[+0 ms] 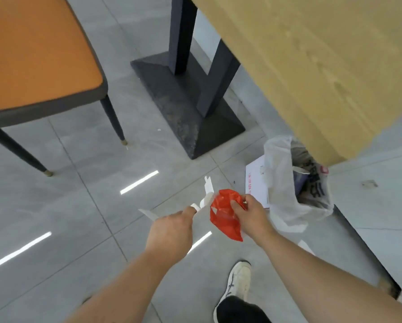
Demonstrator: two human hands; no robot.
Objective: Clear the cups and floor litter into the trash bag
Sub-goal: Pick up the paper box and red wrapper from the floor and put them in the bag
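Two bare hands work above the grey tile floor (83,206). The left hand (172,231) has its grip closed on white paper scraps (207,194); the right hand (251,215) pinches a crumpled red wrapper (223,217). An open, part-filled trash bag (281,183) stands on the floor below the wooden worktop's (323,66) near corner, beside a white sheet (256,180).

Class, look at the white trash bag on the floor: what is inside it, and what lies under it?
Inside the trash bag, crumpled grey and dark litter shows; deeper contents are hidden. Under it lies a white sheet with red print, mostly covered.
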